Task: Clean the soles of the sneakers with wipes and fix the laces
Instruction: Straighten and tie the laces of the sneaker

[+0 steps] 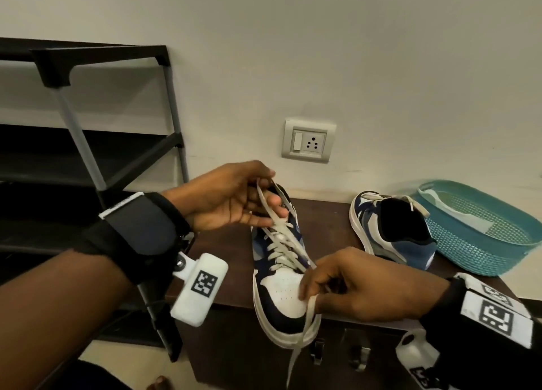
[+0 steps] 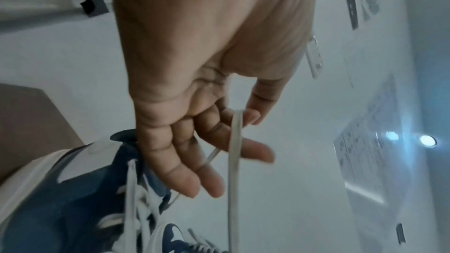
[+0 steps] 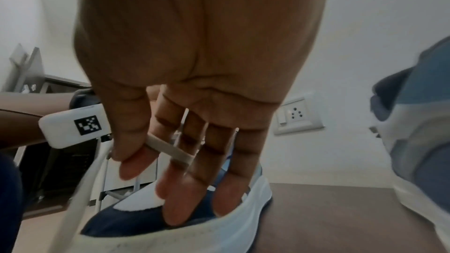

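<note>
A blue, navy and white sneaker [image 1: 281, 298] stands on the dark brown cabinet top [image 1: 328, 222], toe toward me and hanging over the front edge. My left hand [image 1: 234, 202] is above its collar and pinches one end of the off-white lace [image 1: 264, 196] between thumb and fingers [image 2: 250, 116]. My right hand [image 1: 352, 287] is over the toe box and pinches the other lace end [image 3: 170, 147], whose tail [image 1: 299, 345] dangles below the edge. A second matching sneaker [image 1: 393, 231] sits to the right, heel toward me.
A teal mesh basket [image 1: 481, 231] with a pale wipe or sheet inside stands at the right against the wall. A black shoe rack [image 1: 88, 143] fills the left. A wall socket [image 1: 308, 140] is behind the sneakers.
</note>
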{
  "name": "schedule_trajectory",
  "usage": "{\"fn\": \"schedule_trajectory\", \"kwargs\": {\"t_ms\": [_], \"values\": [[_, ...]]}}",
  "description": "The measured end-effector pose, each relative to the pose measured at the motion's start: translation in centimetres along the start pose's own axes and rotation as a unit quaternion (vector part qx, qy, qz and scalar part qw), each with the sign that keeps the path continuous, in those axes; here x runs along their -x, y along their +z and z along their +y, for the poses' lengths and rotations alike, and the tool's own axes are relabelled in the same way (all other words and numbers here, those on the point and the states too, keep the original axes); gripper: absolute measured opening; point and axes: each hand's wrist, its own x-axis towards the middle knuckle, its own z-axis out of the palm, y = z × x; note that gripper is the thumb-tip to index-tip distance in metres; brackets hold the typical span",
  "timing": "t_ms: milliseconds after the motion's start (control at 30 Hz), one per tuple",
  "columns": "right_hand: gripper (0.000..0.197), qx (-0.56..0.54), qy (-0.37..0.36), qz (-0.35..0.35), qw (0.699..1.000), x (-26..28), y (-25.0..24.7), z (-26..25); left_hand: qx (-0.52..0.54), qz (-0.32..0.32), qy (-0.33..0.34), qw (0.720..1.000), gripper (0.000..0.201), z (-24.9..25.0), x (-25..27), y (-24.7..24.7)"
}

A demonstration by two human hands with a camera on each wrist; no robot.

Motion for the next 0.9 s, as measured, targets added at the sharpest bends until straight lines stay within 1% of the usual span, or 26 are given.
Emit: {"fn": "schedule_trajectory", "kwargs": {"t_ms": [33,100,133,200,233,267,300,333,367,400,433,467,533,567,633,667,700,767,833,900], "values": [[0.011,0.006,0.015,-0.008,1.0,0.5,-0.2,0.2,0.033,-0.002,0.008,0.999,0.028,0.2,0.4,-0.5],[0.017,0.024,0.049,-0.021,0.998,1.4,-0.7,0.7,0.041,0.018,0.019,0.999,0.029,0.5,1.2,-1.5],[0.02,0.031,0.068,-0.029,0.997,1.8,-0.8,1.1,0.018,0.033,0.023,0.999,0.028,0.7,1.6,-2.1],[0.026,0.052,0.109,-0.051,0.991,2.5,-1.0,1.8,-0.093,0.066,0.033,0.993,0.031,0.7,2.2,-3.2],[0.027,0.073,0.131,-0.062,0.987,2.7,-1.0,2.3,-0.171,0.079,0.031,0.982,0.033,0.5,2.5,-3.9],[0.026,0.093,0.151,-0.075,0.981,2.8,-1.0,2.6,-0.25,0.083,0.014,0.964,0.034,0.0,2.6,-4.6],[0.02,0.106,0.168,-0.09,0.976,2.9,-1.0,2.9,-0.324,0.074,-0.02,0.943,0.034,-0.5,2.7,-5.2],[0.015,0.113,0.179,-0.102,0.972,2.9,-1.0,3.0,-0.382,0.051,-0.065,0.92,0.032,-1.1,2.8,-5.6],[0.015,0.118,0.187,-0.11,0.969,2.8,-1.1,3.0,-0.425,0.022,-0.109,0.898,0.03,-1.8,2.8,-6.0],[0.019,0.121,0.194,-0.116,0.967,2.7,-1.3,2.8,-0.459,-0.003,-0.14,0.877,0.029,-2.4,2.8,-6.2],[0.021,0.125,0.2,-0.119,0.965,2.5,-1.5,2.6,-0.489,-0.019,-0.15,0.859,0.027,-3.0,2.7,-6.4],[0.023,0.131,0.203,-0.114,0.964,2.3,-1.8,2.3,-0.51,-0.02,-0.14,0.848,0.026,-3.4,2.6,-6.5],[0.029,0.133,0.195,-0.074,0.969,1.7,-2.6,1.9,-0.524,0.013,-0.082,0.848,0.024,-3.8,2.1,-6.2],[0.03,0.128,0.185,-0.03,0.974,1.3,-2.8,1.7,-0.519,0.044,-0.039,0.853,0.023,-3.9,1.7,-5.9],[0.028,0.112,0.163,0.089,0.976,0.1,-3.0,1.7,-0.491,0.117,0.055,0.862,0.021,-3.9,1.0,-4.9],[0.025,0.105,0.154,0.142,0.972,-0.7,-2.8,1.7,-0.476,0.141,0.095,0.863,0.021,-3.9,0.7,-4.3],[0.022,0.095,0.147,0.178,0.968,-1.5,-2.5,1.6,-0.465,0.151,0.123,0.863,0.02,-3.9,0.3,-3.7],[0.02,0.068,0.141,0.212,0.965,-3.1,-1.8,1.5,-0.464,0.15,0.146,0.861,0.019,-4.0,-0.3,-2.4],[0.021,0.051,0.137,0.224,0.964,-4.3,-1.0,1.5,-0.487,0.149,0.147,0.848,0.022,-4.1,-0.8,-1.3],[0.024,0.057,0.131,0.241,0.96,-5.4,-0.4,1.3,-0.512,0.146,0.148,0.834,0.022,-4.2,-1.3,-0.6]]}}
